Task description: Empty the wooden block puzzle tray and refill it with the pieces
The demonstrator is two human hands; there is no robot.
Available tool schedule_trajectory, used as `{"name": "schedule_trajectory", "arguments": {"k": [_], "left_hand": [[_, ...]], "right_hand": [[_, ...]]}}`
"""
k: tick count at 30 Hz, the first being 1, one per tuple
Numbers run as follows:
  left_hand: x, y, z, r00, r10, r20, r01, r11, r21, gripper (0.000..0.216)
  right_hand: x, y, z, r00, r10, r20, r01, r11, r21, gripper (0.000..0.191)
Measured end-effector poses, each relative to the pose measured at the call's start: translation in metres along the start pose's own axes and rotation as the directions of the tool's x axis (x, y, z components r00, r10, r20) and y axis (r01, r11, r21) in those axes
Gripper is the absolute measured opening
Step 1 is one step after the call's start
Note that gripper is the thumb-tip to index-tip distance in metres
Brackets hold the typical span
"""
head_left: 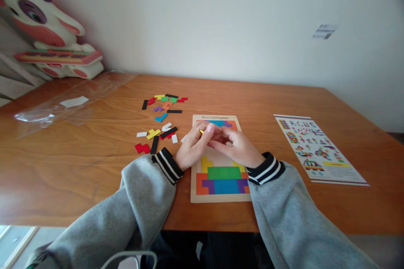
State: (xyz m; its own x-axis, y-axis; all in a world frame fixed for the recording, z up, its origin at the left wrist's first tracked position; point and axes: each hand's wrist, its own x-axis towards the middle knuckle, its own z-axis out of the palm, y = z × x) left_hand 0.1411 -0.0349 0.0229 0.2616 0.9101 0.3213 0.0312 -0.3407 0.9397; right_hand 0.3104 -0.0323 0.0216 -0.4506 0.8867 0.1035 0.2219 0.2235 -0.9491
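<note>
Both hands are together over a wooden puzzle board (194, 193) on the table. My left hand (193, 147) is closed, with the tip of a yellow puzzle piece (201, 131) showing by its thumb. My right hand (238, 145) meets it with fingers curled and bunched; whether those fingers also grip a piece is hidden. Below the hands, a green block (224, 172), blue block (226, 186) and purple and orange pieces fill the board's lower part. Bare wood shows in its middle, between yellow pieces. Blue, purple and orange pieces show at the top.
Several loose coloured pieces lie left of the board, among them a red piece (142, 148) and a black bar (154, 145). A printed pattern sheet (318, 151) lies at right. Farther left are a clear plastic bag (47, 111) and a cow-shaped toy keyboard (59, 56) against the wall.
</note>
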Motion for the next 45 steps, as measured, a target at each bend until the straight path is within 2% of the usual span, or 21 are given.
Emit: {"name": "schedule_trajectory", "arguments": {"k": [9, 15, 20, 22, 24, 26, 28, 31, 34, 37, 39, 42, 45], "left_hand": [[-0.003, -0.003, -0.002, 0.986, 0.147, 0.082, -0.155, 0.984, 0.087, 0.043], [-0.005, -0.006, -0.001, 0.983, 0.121, 0.141, -0.133, 0.988, 0.084, 0.050], [-0.002, -0.010, -0.006, 0.987, 0.098, 0.125, -0.111, 0.988, 0.106, 0.055], [0.002, -0.009, -0.015, 0.990, 0.126, 0.061, -0.136, 0.973, 0.188, 0.050], [0.008, -0.007, -0.028, 0.979, 0.205, -0.002, -0.188, 0.903, 0.386, 0.039], [0.014, -0.005, -0.044, 0.950, 0.310, 0.020, -0.250, 0.725, 0.642, 0.025], [0.017, -0.004, -0.059, 0.939, 0.332, 0.092, -0.271, 0.547, 0.792, 0.022], [0.017, -0.004, -0.076, 0.952, 0.287, 0.111, -0.211, 0.347, 0.914, 0.024], [0.010, -0.001, -0.092, 0.973, 0.230, 0.001, -0.051, 0.213, 0.976, 0.025], [0.000, 0.002, -0.110, 0.980, 0.192, -0.050, 0.009, 0.205, 0.979, 0.028], [-0.005, 0.002, -0.125, 0.984, 0.176, 0.029, -0.075, 0.256, 0.964, 0.031], [-0.013, -0.003, -0.146, 0.965, 0.179, 0.192, -0.242, 0.328, 0.913, 0.033], [-0.022, -0.007, -0.165, 0.947, 0.177, 0.267, -0.315, 0.361, 0.878, 0.030]], "right_hand": [[0.007, 0.000, -0.002, 0.990, 0.142, -0.005, -0.134, 0.944, 0.303, 0.044], [0.006, 0.005, -0.004, 0.967, 0.255, -0.019, -0.208, 0.827, 0.522, 0.038], [0.008, 0.006, -0.007, 0.950, 0.291, -0.111, -0.173, 0.790, 0.588, 0.032], [0.008, 0.005, -0.011, 0.938, 0.299, -0.174, -0.156, 0.814, 0.560, 0.032], [0.007, 0.005, -0.018, 0.931, 0.291, -0.219, -0.155, 0.862, 0.483, 0.033], [0.005, 0.004, -0.025, 0.942, 0.258, -0.214, -0.169, 0.916, 0.363, 0.036], [0.002, 0.004, -0.031, 0.963, 0.233, -0.135, -0.198, 0.953, 0.230, 0.038], [-0.001, 0.005, -0.034, 0.973, 0.230, 0.031, -0.232, 0.965, 0.119, 0.039], [-0.001, 0.008, -0.033, 0.974, 0.208, 0.090, -0.217, 0.970, 0.111, 0.037], [0.001, 0.011, -0.032, 0.979, 0.200, 0.049, -0.203, 0.976, 0.083, 0.033], [0.003, 0.012, -0.032, 0.980, 0.198, -0.003, -0.198, 0.979, 0.047, 0.030], [0.005, 0.014, -0.032, 0.985, 0.162, -0.061, -0.164, 0.986, -0.030, 0.028], [0.006, 0.017, -0.031, 0.986, 0.128, -0.104, -0.136, 0.987, -0.079, 0.028]]}}
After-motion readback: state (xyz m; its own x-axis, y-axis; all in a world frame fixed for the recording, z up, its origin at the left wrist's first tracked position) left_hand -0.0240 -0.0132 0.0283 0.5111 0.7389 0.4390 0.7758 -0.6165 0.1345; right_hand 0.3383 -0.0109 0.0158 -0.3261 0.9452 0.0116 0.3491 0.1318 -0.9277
